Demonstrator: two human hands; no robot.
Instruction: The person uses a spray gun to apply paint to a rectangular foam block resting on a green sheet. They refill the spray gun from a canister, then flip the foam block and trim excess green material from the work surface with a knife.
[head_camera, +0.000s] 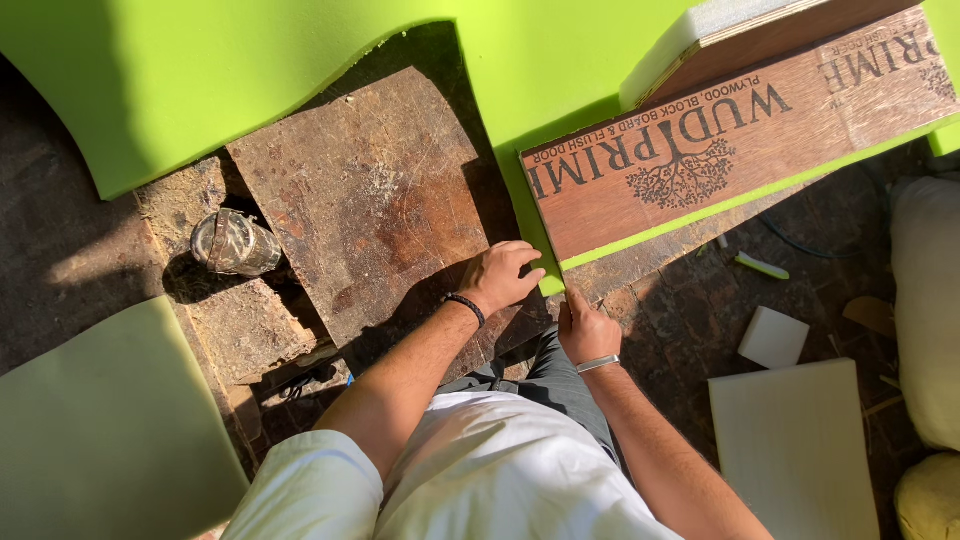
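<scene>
Dirt floor, sunlit: left hand lies flat-fingered on green foam edge (beside printed plank); right hand pinches foam corner.

Matt, spongy bright-green foam sheet under a smooth printed reddish plywood strip, beside a scratched, worn brown wooden board and a smooth white foam block.

Green foam sheet cut off at top edge; printed plywood plank runs off right.
</scene>
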